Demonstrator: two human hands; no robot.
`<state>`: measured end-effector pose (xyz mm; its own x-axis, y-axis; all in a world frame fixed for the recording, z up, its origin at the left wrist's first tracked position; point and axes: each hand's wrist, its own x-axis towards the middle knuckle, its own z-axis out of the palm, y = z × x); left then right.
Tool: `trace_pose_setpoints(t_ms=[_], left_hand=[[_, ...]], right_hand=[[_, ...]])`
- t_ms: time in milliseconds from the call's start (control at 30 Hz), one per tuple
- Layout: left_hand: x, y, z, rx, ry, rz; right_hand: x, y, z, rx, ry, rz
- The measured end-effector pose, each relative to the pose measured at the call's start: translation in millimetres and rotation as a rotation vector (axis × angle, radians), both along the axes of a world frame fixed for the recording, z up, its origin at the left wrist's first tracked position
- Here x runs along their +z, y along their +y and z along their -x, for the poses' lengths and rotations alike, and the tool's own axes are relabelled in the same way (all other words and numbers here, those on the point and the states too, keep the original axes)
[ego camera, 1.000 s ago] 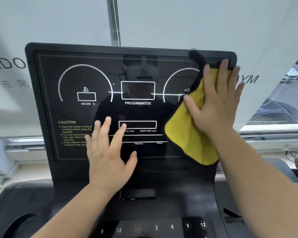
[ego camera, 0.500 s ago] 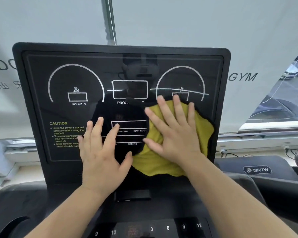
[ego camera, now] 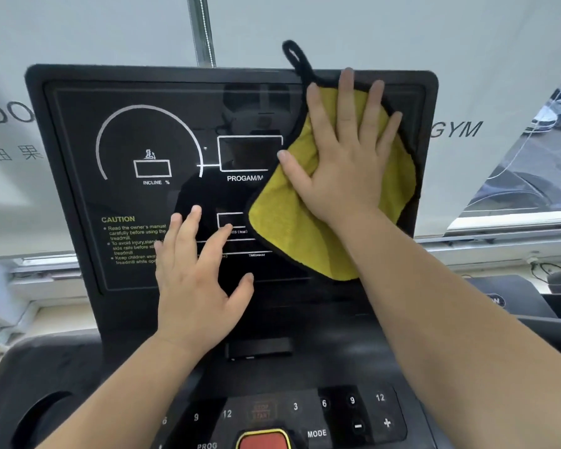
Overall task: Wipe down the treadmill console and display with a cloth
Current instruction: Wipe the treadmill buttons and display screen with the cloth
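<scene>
The yellow cloth lies flat on the right side of the display, under the right hand. That hand is open, with its fingers straight and spread. It presses the cloth onto the screen near the top right corner. The cloth sticks out below the hand and to its left. It looks soft and fuzzy, with a thin black edge and a black loop that pokes up past the top of the display. The left hand is open too. It lies flat on the lower middle of the display, just left of the cloth. The display is a big, black, shiny board with white lines and yellow words. Nearer, the console is dull black, with number buttons and a red button.
</scene>
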<state>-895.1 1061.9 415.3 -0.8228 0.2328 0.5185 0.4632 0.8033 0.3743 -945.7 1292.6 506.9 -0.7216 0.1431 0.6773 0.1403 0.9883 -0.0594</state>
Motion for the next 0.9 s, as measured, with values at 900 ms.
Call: trace_pose_setpoints(t_ms=[900], left_hand=[[-80, -46, -80, -0.031, -0.132, 0.250]], right_hand=[[-183, -72, -145, 0.298, -0.408, 0.016]])
